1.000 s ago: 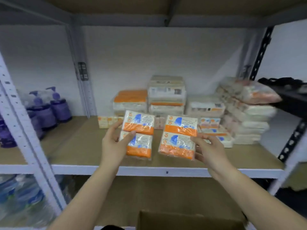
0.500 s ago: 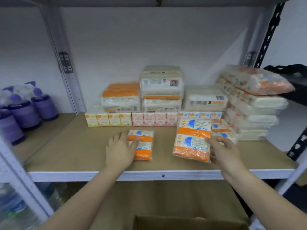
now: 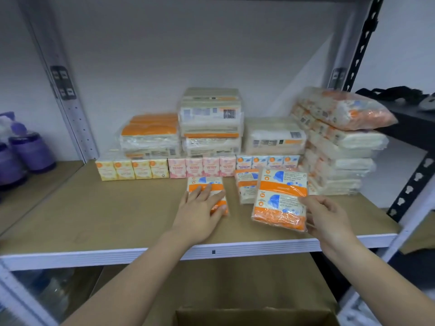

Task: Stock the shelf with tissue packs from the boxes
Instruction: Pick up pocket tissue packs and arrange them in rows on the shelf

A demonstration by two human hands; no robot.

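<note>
An orange-and-white tissue pack [image 3: 205, 184] lies flat on the wooden shelf board [image 3: 117, 208], and my left hand [image 3: 200, 212] rests on top of it with the fingers laid straight across. My right hand [image 3: 327, 222] grips a second, larger orange tissue pack [image 3: 281, 198] by its right edge and holds it tilted above the shelf. Just behind that pack another orange pack [image 3: 246, 184] lies on the shelf. The top edge of a brown cardboard box [image 3: 254, 316] shows at the bottom of the view.
Behind the packs stands a row of small yellow, pink and blue tissue boxes [image 3: 197, 167], with large wrapped tissue bundles [image 3: 210, 121] stacked at the back and a tall pile [image 3: 339, 147] at right. Purple bottles [image 3: 28, 151] fill the left bay. Metal uprights [image 3: 70, 104] frame the shelf.
Both hands have come down from mid-air to the shelf. The left pack now lies flat under my left hand, pushed further back. The right pack has moved closer to the shelf.
</note>
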